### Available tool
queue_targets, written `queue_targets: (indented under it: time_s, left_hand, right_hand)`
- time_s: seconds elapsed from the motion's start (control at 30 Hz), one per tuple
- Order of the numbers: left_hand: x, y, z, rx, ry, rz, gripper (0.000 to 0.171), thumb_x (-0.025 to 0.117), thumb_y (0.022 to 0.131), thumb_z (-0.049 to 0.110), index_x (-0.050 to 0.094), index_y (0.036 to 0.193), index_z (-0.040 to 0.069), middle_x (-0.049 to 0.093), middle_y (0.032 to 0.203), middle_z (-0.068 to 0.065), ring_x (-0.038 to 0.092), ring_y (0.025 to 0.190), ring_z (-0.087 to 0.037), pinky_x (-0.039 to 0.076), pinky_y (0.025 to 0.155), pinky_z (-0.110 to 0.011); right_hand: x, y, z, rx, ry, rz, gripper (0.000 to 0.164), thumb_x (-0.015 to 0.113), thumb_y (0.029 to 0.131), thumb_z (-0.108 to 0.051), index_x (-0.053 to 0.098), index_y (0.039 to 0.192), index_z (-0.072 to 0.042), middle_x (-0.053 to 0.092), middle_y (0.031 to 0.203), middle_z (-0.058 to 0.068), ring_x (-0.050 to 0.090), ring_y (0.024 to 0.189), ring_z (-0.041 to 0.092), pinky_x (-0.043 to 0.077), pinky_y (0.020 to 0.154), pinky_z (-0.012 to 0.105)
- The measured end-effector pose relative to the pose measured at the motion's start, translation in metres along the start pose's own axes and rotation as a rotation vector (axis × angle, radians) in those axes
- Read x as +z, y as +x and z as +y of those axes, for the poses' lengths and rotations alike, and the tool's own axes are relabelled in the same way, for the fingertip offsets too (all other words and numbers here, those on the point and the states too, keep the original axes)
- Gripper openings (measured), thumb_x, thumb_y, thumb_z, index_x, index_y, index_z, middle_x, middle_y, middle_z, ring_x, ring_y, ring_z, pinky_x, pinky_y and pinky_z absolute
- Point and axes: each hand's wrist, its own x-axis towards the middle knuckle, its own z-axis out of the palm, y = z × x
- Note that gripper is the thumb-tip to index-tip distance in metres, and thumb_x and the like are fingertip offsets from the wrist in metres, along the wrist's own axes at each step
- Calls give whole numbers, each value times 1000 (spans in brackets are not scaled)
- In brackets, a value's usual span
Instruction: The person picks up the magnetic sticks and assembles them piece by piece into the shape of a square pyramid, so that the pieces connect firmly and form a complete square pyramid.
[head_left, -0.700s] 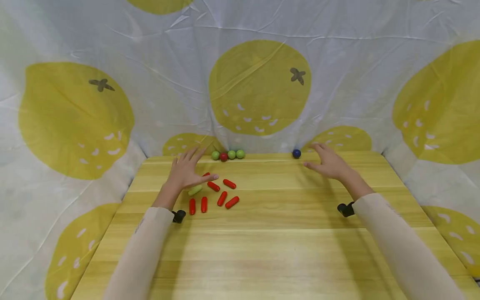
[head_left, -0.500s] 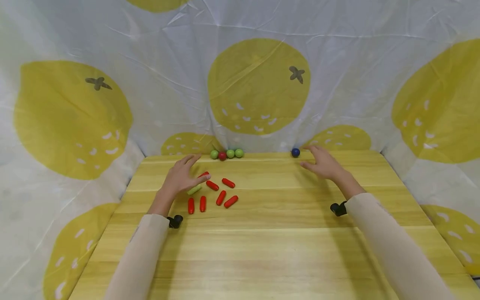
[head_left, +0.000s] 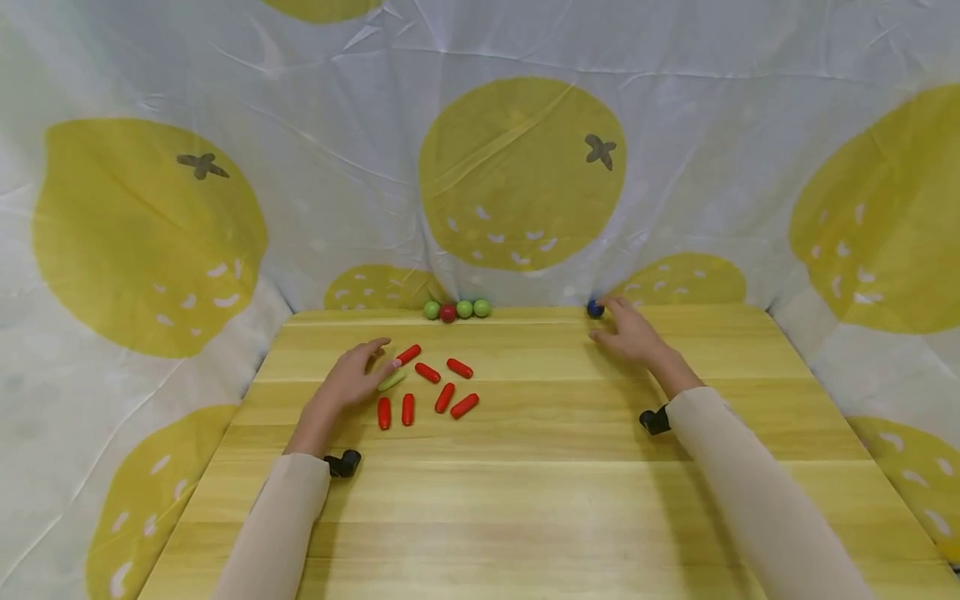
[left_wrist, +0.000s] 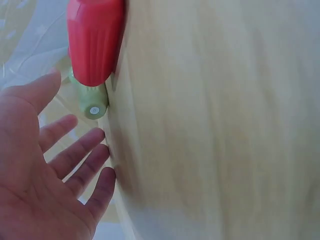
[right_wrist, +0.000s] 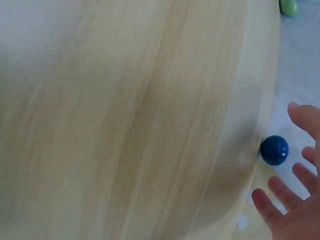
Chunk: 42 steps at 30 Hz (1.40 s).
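L hand: fingers apart, by green stick, nearer L edge of table than R | R hand: fingers apart, by blue ball @ far edge | 7 red sticks nr green stick

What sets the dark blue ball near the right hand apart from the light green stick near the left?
Shape: the dark blue ball is round, while the light green stick is long. Place: the dark blue ball sits at the back edge of the wooden table; the light green stick lies closer in, near red sticks. Shared: both rest on the wooden table, ungripped.
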Motion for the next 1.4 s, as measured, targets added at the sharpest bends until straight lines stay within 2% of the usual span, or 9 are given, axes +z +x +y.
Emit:
queue_targets:
  time_s: [0.27,0.4,0.63,0.8,1.0,1.13,1.23,1.4]
  left_hand:
    - [2,-7,-2,-21,-51,6,64,55,104,52,49,152,9,60,141,-22,54,132,-42,41,113,-60]
    - [2,-10,2,-35,-91,9,57,61,103,45,56,147,9,64,135,-19,58,124,-38,47,107,-57]
    - [5,-16,3,-75,-127,25,52,70,98,42,66,135,6,71,125,-15,64,118,-34,51,103,-53]
    - [6,-19,3,-85,-126,45,43,75,95,37,72,126,7,73,114,-11,67,107,-28,55,96,-48]
    - [11,-19,0,-56,-104,79,32,74,97,32,77,116,7,75,102,-8,68,94,-23,56,84,-40]
    - [13,-19,-1,-63,-122,108,31,73,98,32,77,117,8,75,104,-9,68,93,-22,55,82,-36]
    - [14,-21,0,-69,-157,155,33,72,99,34,76,121,9,73,110,-11,69,99,-27,56,85,-40]
    - [17,-26,8,-42,-208,227,36,72,98,34,74,125,10,71,114,-13,71,103,-32,59,88,-47]
  right_hand:
    - [9,13,1,-15,-40,-6,76,62,104,-31,23,163,-4,17,170,23,19,154,48,23,121,67]
    - [10,12,-5,0,-35,8,69,62,104,-28,30,160,-3,22,166,27,26,150,50,29,119,67]
    - [14,2,-11,-10,2,20,49,59,105,-16,47,150,2,40,153,31,41,140,50,39,114,64]
    - [22,-7,-7,17,75,36,46,60,105,-16,50,148,-1,50,148,26,52,132,43,45,109,58]
    - [30,-19,-2,35,155,61,45,63,104,-21,53,145,-4,59,138,22,59,117,37,50,99,54]
    - [35,-26,1,18,201,97,44,65,103,-22,57,142,-4,62,134,22,62,118,39,52,100,55]
    - [39,-33,3,20,254,123,43,68,102,-23,59,140,-5,64,132,22,63,119,40,52,101,55]
    - [46,-43,-1,19,337,160,44,71,100,-22,60,138,-4,65,129,23,65,116,39,55,100,52]
